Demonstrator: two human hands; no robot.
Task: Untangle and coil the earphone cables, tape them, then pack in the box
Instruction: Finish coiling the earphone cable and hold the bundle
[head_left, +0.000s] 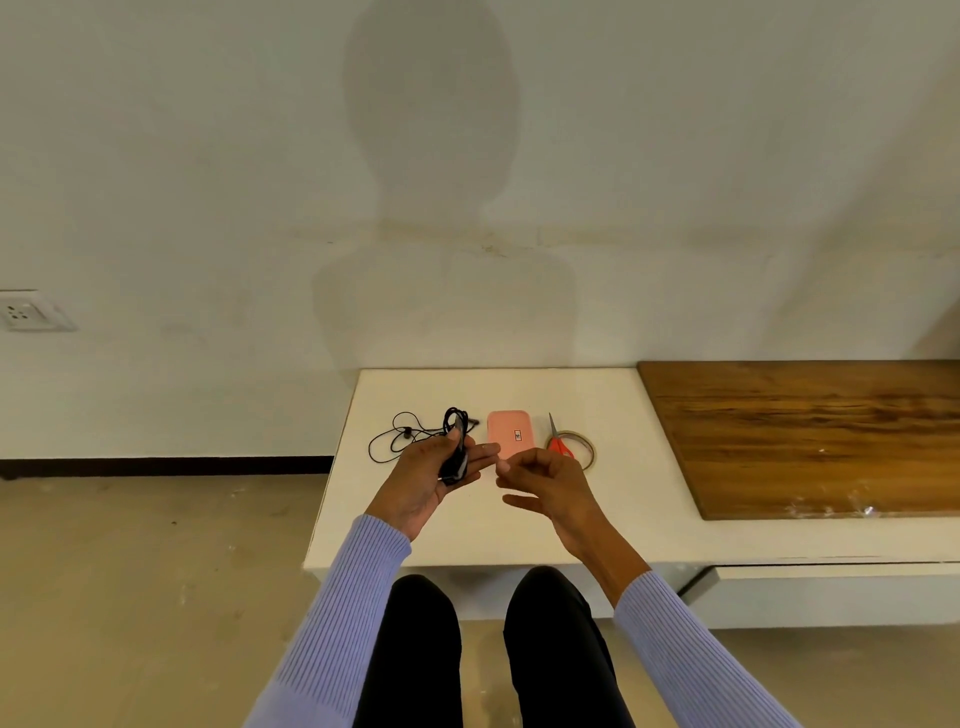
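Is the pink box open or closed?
Closed. The pink box lies flat on the white table with its lid down and no gap showing.

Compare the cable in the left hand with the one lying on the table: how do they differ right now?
The held cable is wound into a tight bundle; the table cable sprawls in loose loops. The held cable is gripped in the left hand, raised off the table; the table cable lies flat and untouched, left of the pink box. Both are thin and black. Whether they join behind the hand is unclear.
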